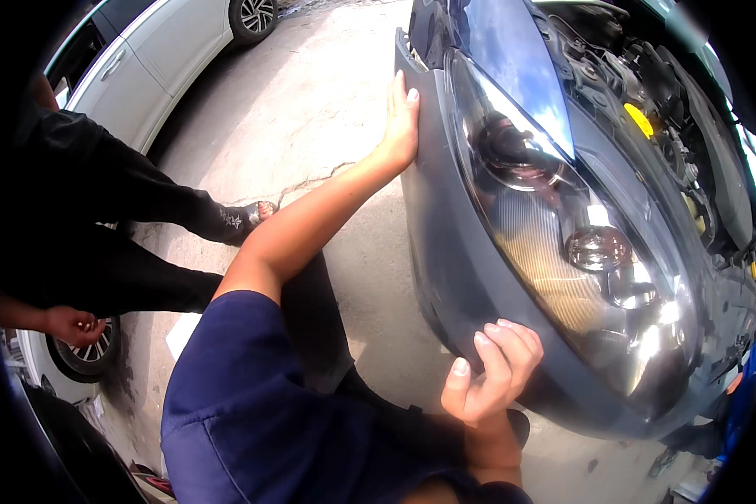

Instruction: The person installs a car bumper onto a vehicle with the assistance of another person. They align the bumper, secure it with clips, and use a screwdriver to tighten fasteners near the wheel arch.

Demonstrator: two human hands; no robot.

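The dark grey front bumper [462, 244] of a car curves round a large clear headlight [580, 252]. My left hand [403, 122] lies against the bumper's outer edge near the wheel side, fingers stretched out and nothing held in them. Lower down, close to the bumper's front face, my right hand [497, 370] is raised with loosely bent fingers and the thumb apart. No object shows in it. Whether its fingertips touch the bumper, I cannot tell.
The engine bay [680, 126] lies exposed beyond the headlight, with a yellow cap [638, 120]. A person in black trousers [151, 193] stands at the left, one hand [76, 326] hanging low. A white car [160, 50] is parked behind. Blue clothing [743, 395] shows at the far right.
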